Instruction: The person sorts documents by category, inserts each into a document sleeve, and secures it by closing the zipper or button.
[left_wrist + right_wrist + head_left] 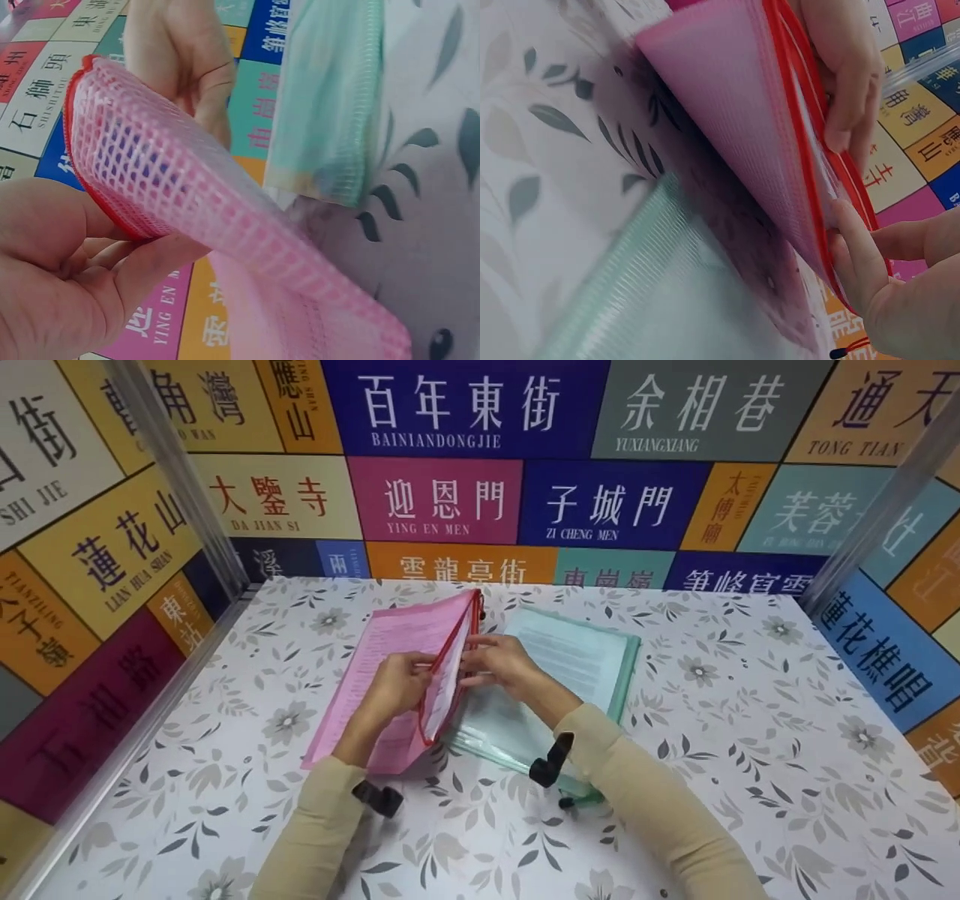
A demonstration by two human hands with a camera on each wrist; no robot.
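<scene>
A pink mesh zip document bag [390, 637] with red zip edges is tilted up, its mouth parted and white paper [448, 682] showing inside. My left hand [400, 682] pinches one red edge of the mouth, thumb and fingers on either side of it in the left wrist view. Across the opening, my right hand [499, 664] grips at the other red edge [791, 67]; in the right wrist view a finger reaches inside the mouth. Fingertips are partly hidden by the bag. A green mesh zip document bag [570, 652] lies flat beneath my right forearm, with printed paper visible through it.
The table [712, 720] has a white cover with grey leaves and flowers. Walls of coloured panels [457, 412] with street names stand behind and at both sides. Clear upright strips [187, 487] mark the corners. Black camera mounts [551, 761] sit at both wrists.
</scene>
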